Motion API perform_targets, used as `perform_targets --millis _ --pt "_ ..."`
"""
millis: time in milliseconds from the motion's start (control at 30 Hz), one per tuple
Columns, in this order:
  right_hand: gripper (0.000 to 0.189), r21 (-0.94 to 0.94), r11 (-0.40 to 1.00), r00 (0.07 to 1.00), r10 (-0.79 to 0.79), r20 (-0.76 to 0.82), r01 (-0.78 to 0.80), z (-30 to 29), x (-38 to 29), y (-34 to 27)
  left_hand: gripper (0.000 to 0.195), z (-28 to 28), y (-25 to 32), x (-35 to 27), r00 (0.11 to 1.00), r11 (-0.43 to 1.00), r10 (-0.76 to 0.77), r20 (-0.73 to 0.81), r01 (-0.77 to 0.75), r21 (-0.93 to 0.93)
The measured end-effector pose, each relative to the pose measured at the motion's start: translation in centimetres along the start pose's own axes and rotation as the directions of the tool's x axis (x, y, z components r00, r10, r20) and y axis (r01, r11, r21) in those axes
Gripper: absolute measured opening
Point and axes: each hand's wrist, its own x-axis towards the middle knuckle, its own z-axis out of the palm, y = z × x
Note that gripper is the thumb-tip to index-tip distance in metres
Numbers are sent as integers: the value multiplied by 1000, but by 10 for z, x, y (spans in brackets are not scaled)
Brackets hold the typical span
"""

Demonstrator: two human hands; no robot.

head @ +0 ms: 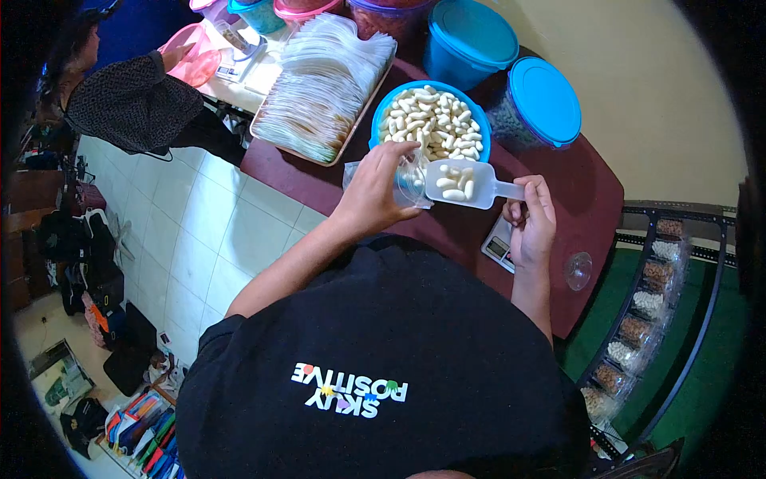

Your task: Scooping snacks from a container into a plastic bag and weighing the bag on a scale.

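My left hand [372, 188] grips a clear plastic jar [412, 173], tilted with its mouth facing the scoop; the hand hides part of it. In my right hand [534, 224] is the handle of a translucent white plastic scoop [487, 187]. Several pale, oblong snack pieces [455, 181] lie in the scoop, whose front edge is at the jar's mouth. Just beyond both hands stands an uncovered blue tub [486, 129] filled with the same pale pieces [434, 117]. A small digital scale [498, 244] sits on the table, partly behind my right hand.
A tray [293, 151] of stacked clear plastic packaging [335, 78] stands beyond my left hand. Two blue-lidded tubs [474, 33] [546, 100] are at the back. A clear round lid [578, 271] lies at right, near a rack of filled packs [635, 331]. Another person [128, 105] works at left.
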Motion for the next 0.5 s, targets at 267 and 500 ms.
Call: perform_targets --millis 267,500 --pt "19 -155 987 998 -52 -41 45 1 1 -2 84 3 2 2 999 999 21 23 -22 23" --pt "18 -198 979 998 -55 -27 49 -1 1 -5 84 9 0 0 999 1000 10 40 -10 19"
